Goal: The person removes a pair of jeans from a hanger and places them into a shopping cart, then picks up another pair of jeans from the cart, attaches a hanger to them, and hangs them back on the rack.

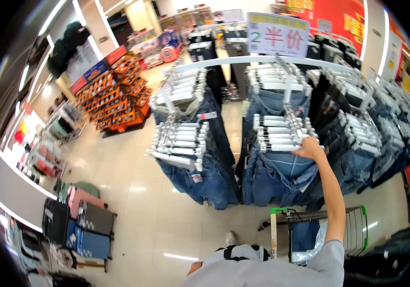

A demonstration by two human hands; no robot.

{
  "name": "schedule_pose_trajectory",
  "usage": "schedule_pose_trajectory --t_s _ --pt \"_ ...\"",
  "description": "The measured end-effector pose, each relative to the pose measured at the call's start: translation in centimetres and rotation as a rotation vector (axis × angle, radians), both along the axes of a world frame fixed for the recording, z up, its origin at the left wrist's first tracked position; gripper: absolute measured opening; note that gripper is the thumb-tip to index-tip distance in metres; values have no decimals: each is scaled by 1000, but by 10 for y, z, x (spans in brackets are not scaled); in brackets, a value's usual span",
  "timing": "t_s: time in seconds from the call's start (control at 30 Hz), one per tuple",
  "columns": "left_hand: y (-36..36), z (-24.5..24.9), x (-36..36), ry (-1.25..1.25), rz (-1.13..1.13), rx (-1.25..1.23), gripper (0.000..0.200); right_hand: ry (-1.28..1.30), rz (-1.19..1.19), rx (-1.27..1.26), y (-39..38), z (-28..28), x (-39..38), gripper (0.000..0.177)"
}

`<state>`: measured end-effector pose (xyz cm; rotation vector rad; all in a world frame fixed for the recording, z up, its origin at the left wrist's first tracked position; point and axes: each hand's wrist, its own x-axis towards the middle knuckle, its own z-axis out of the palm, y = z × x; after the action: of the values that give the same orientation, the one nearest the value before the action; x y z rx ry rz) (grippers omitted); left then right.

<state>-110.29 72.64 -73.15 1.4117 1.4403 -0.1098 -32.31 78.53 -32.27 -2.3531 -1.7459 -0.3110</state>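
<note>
My right hand (309,148) reaches forward to the front of a rack arm. Its fingers are closed round the right end of a white hanger (281,148), from which a pair of blue jeans (291,165) hangs. Behind that hanger, several more white hangers with jeans are lined up along the same metal arm. Only a small part of my left hand (195,268) shows low down beside my body; its fingers are hidden.
A shopping cart (358,225) with folded denim and a clear plastic package stands by my right side. Left of my hand hangs another row of jeans (197,179). A price sign (278,36) tops the rack. Suitcases (95,232) and an orange display (114,93) stand left.
</note>
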Motion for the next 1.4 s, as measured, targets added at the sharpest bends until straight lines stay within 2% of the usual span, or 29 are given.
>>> schedule_pose_trajectory --t_s 0.2,0.27,0.33,0.4,0.47,0.53,0.6,0.67,0.77,0.8,0.87,0.93,1.0,1.03,1.1,1.13,1.17,1.2,1.27,1.3,1.33,1.4 --pt "-39 19 -9 79 254 -110 28 61 148 174 -13 -27 -1 43" --pt "-45 -2 -27 -7 125 -31 28 69 177 261 -17 -26 -9 37" --pt "-50 -7 -35 -80 122 32 27 88 146 269 -19 -18 -22 36" --pt "-53 31 -20 25 390 -135 26 37 208 340 -18 -30 -20 36" --pt "-60 43 -22 2 423 -120 26 -72 232 408 -22 -30 -31 40" --pt "-70 43 -29 -32 450 -96 28 -83 120 650 -36 -35 -67 38" --pt "-82 37 -39 -30 458 -58 31 -2 35 740 -68 -59 -98 33" --pt "-102 24 -55 -76 518 5 30 164 -58 791 -113 -92 -149 29" --pt "-108 37 -72 -9 458 -117 28 526 -193 704 -187 -149 -243 21" --pt "-101 37 -76 -18 449 -123 28 594 -286 670 -217 -180 -270 21" --pt "-84 36 -88 173 331 -235 27 1019 -483 590 -264 -209 -329 23" --pt "-56 30 -92 142 290 -219 27 1205 -558 505 -294 -233 -376 26" --pt "-22 24 -91 94 231 -233 28 1030 -610 193 -315 -270 -403 31" --pt "1 23 -89 76 196 -261 28 1067 -729 122 -310 -250 -408 34" --pt "45 20 -84 -38 219 -304 30 645 -645 190 -323 -327 -385 23" --pt "68 16 -86 -101 221 -330 32 740 -655 138 -318 -315 -380 24" --pt "90 12 -87 -165 223 -359 33 897 -772 69 -310 -299 -381 26" --pt "112 15 -86 -182 192 -338 34 1010 -826 157 -303 -291 -385 26" --pt "148 16 -94 -274 200 -314 34 737 -870 84 -288 -261 -397 31" --pt "160 19 -104 -275 181 -322 34 637 -944 13 -295 -285 -389 35" --pt "172 21 -115 -292 208 -316 33 644 -970 -5 -287 -270 -394 39" --pt "192 23 -138 -323 222 -311 32 490 -1053 -27 -266 -243 -412 42"
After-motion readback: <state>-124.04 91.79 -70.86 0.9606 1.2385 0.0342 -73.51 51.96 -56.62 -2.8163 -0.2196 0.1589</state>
